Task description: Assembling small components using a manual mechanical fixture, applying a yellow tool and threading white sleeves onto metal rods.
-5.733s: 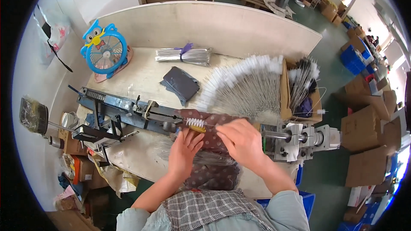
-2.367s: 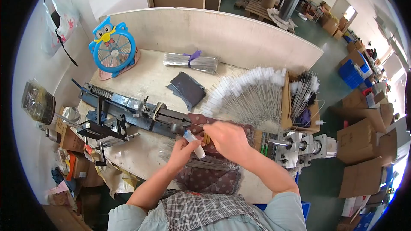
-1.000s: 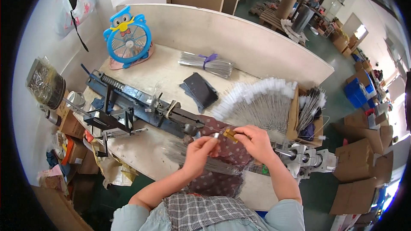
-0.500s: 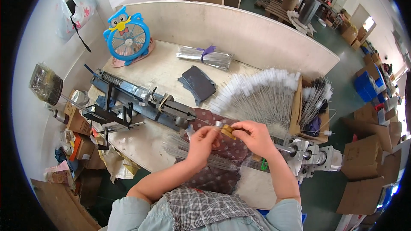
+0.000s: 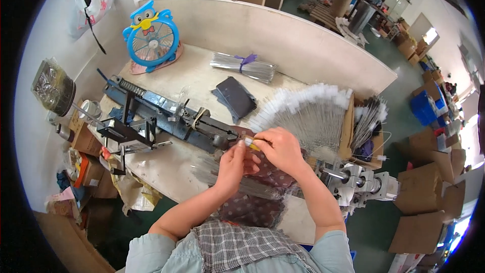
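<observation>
My two hands meet just right of the tip of a long dark metal bench fixture (image 5: pixel 166 114). Between finger and thumb, my left hand (image 5: pixel 232 168) pinches a small white piece (image 5: pixel 248 142), its other fingers loosely curled. My right hand (image 5: pixel 279 149) is closed around a small yellow piece (image 5: pixel 256 145) that sits right against the white one; most of it is covered by my fingers. Beneath them a brown dotted cloth (image 5: pixel 252 207) hangs over the bench edge, with a bundle of thin metal wires (image 5: pixel 257 189) lying across it.
White-tipped wire brushes (image 5: pixel 308 111) fan out beyond my right hand, beside a cardboard box (image 5: pixel 346 129) of more. A metal clamp-like machine (image 5: pixel 361 184) stands at right. Farther back are a dark pad (image 5: pixel 235 98), a tied wire bundle (image 5: pixel 242 66) and a blue fan (image 5: pixel 153 43).
Both hands have moved up and to the left, closer to the fixture's tip. My right hand has turned over the yellow piece, which now touches the white piece and shows less.
</observation>
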### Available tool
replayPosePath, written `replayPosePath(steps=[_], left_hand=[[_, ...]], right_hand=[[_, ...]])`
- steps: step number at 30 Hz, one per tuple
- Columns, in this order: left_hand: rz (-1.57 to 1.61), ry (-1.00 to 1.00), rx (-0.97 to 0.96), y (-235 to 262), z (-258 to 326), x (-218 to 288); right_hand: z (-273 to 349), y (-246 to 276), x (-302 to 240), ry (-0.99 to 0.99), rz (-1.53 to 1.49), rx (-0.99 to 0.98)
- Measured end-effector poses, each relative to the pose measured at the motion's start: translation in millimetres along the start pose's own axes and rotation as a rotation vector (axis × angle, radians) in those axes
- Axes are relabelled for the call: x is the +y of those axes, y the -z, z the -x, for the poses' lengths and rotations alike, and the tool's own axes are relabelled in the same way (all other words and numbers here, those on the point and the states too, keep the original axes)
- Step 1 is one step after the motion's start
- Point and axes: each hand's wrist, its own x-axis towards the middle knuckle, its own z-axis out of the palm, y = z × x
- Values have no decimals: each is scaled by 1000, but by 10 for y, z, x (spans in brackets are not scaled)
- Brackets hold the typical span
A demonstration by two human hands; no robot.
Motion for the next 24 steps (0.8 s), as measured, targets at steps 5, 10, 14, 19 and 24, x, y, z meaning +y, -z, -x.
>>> replayPosePath(steps=[5, 10, 14, 19, 24], left_hand=[[226, 31, -6, 7, -42, 23], [406, -7, 15, -57, -7, -46], [428, -54, 0, -64, -24, -62], [400, -66, 66, -103, -62, -165], [420, -123, 84, -120, -75, -129]], right_hand=[[20, -62, -59, -85, -13, 12], [103, -287, -238, 151, 278, 312], [146, -327, -244, 106, 310, 404], [199, -263, -163, 200, 289, 402], [216, -203, -104, 220, 262, 373]])
